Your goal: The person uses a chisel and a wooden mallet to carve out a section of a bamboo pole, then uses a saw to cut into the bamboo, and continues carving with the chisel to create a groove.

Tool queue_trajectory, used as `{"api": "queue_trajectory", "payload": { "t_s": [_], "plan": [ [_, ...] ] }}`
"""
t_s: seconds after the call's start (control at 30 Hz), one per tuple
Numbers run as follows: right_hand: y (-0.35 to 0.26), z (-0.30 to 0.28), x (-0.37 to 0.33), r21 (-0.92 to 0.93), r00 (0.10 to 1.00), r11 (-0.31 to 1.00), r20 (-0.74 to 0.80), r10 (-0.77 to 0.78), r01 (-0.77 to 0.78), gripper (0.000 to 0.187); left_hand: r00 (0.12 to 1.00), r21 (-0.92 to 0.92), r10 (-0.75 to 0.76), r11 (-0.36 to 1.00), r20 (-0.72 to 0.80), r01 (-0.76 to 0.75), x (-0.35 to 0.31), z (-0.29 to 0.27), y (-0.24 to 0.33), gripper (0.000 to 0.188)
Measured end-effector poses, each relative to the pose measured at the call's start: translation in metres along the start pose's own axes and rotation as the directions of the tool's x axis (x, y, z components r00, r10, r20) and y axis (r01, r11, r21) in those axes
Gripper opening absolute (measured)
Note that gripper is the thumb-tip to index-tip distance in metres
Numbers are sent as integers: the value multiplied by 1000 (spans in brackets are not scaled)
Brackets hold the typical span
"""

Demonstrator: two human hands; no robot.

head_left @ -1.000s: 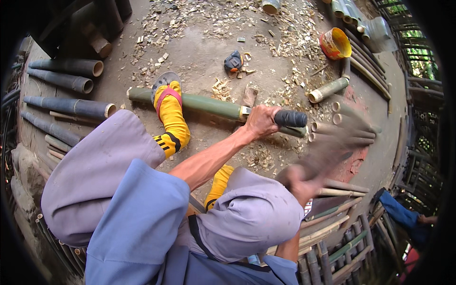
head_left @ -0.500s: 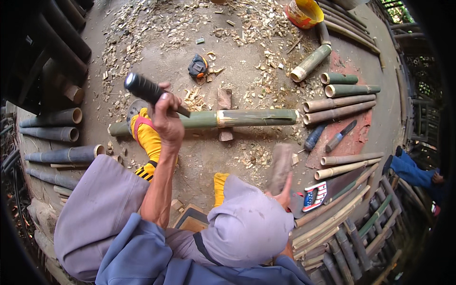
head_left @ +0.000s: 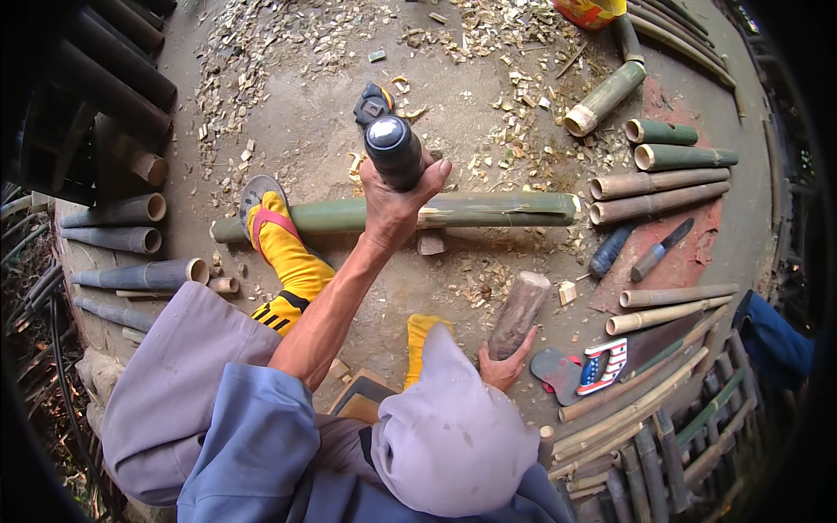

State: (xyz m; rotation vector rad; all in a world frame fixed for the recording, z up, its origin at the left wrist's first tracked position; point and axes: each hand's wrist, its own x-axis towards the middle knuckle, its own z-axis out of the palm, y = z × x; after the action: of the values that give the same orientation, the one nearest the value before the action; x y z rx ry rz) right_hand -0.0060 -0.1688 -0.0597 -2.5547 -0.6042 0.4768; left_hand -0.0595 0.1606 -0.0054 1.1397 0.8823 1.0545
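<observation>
My left hand (head_left: 390, 207) is closed around the black handle of a chisel (head_left: 394, 157), its shiny round end facing up; the blade is hidden below my hand. It is over the green bamboo pole (head_left: 497, 210), near a pale, shaved band. Whether the blade touches the bamboo cannot be seen. Under the pole lies a wooden block (head_left: 430, 243). My left foot (head_left: 281, 248), in a yellow sock and sandal, is against the pole's left part. Beside my right knee, my right hand (head_left: 503, 368) grips a thick wooden billet (head_left: 520, 312), which is tilted up.
Cut bamboo pieces (head_left: 658, 181) lie at right and more bamboo tubes (head_left: 113, 211) at left. A knife (head_left: 663, 250) and a handsaw (head_left: 603, 364) lie at right. Beyond the pole sits a tape measure (head_left: 373, 105) among wood chips (head_left: 261, 52).
My left hand has moved right along the bamboo and turned the chisel from slanting to nearly upright. The billet in my right hand has come into clearer view, slightly lower.
</observation>
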Motion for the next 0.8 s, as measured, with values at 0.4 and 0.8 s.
{"api": "queue_trajectory", "payload": {
  "t_s": [0.4,0.8],
  "plan": [
    [-2,-5,1,10,1000,1000,19,15,-16,96,997,-12,-66,998,-48,65,0,4,-7,18],
    [2,-12,5,111,992,991,109,59,-71,99,999,262,44,964,-23,-36,1,22,-15,18]
  ]
}}
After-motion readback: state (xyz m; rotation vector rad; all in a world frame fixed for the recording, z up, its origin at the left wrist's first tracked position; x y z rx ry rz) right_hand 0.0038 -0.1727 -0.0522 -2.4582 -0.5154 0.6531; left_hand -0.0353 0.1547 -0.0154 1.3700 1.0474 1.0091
